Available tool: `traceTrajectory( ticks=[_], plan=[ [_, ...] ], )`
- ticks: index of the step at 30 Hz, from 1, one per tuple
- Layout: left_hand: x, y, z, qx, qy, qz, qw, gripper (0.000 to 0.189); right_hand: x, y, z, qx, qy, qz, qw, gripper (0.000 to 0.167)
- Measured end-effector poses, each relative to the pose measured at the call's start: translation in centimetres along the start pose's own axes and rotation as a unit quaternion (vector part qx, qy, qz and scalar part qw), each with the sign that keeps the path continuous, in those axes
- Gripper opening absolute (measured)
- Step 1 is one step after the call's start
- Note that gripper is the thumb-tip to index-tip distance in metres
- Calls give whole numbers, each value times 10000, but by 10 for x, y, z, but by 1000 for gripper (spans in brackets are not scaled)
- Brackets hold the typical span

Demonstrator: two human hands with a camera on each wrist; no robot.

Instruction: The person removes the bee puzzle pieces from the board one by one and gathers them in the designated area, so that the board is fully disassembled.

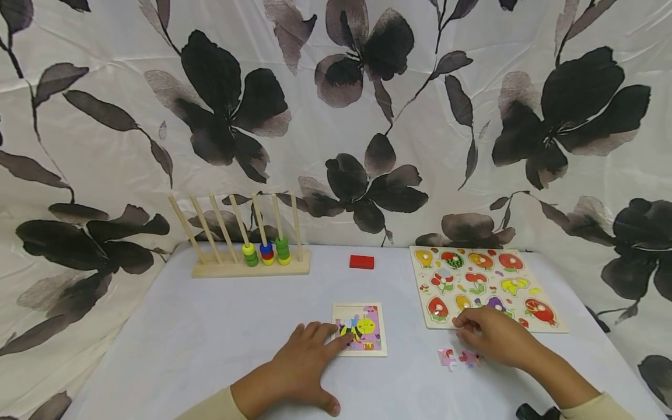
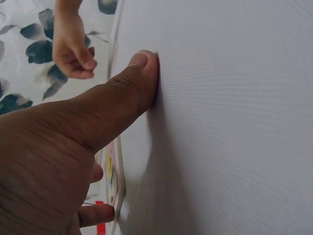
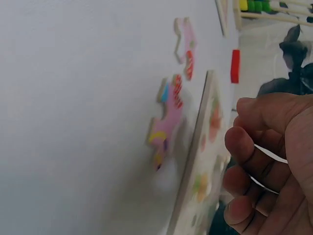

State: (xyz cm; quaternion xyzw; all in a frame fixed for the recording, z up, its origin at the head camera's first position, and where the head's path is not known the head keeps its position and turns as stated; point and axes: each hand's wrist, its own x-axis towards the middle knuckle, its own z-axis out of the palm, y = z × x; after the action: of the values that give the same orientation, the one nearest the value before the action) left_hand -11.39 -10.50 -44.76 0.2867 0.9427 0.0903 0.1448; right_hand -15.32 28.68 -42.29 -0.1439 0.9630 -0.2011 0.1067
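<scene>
A small wooden-framed jigsaw with a yellow bee picture (image 1: 366, 326) lies on the white table. My left hand (image 1: 301, 367) rests at its left side with fingers spread, fingertips on the frame and picture; its thumb (image 2: 142, 78) touches the cloth. My right hand (image 1: 496, 335) hovers near the front edge of the wooden fruit puzzle board (image 1: 517, 321). Its fingers are loosely curled, with nothing visible between thumb and fingers (image 3: 239, 144). Just below it on the table lie loose pink jigsaw pieces (image 1: 447, 358), also in the right wrist view as pink pieces (image 3: 171, 107).
A wooden bead stacker (image 1: 252, 269) with upright pegs and several coloured rings stands at the back left. A red block (image 1: 362, 262) lies at the back middle. Floral cloth (image 1: 362, 134) hangs behind the table. Some black object (image 1: 535, 412) shows at the lower right edge.
</scene>
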Motion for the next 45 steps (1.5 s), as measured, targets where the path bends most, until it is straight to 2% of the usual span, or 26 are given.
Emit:
traceTrajectory(
  ticks=[3, 12, 27, 32, 38, 45],
  plan=[
    [1, 0, -1, 48, 10, -13, 10000, 120, 7, -11, 1, -43, 103, -184, 9998, 11],
    [0, 2, -3, 4, -6, 20, 10000, 112, 33, -37, 13, -27, 318, -546, 9980, 10],
    [2, 2, -6, 5, -170, -161, 9997, 108, 76, -77, 42, 184, 381, -661, 9969, 18],
    [2, 2, -5, 58, -86, -99, 9999, 108, 84, -90, 49, 93, 371, -865, 9955, 22],
    [3, 3, -6, 46, -116, -122, 9998, 109, 90, -98, 56, -12, 198, -902, 9957, 27],
    [3, 3, -6, 81, -113, -123, 9998, 110, 91, -101, 60, -226, 227, -1016, 9943, 22]
  ],
)
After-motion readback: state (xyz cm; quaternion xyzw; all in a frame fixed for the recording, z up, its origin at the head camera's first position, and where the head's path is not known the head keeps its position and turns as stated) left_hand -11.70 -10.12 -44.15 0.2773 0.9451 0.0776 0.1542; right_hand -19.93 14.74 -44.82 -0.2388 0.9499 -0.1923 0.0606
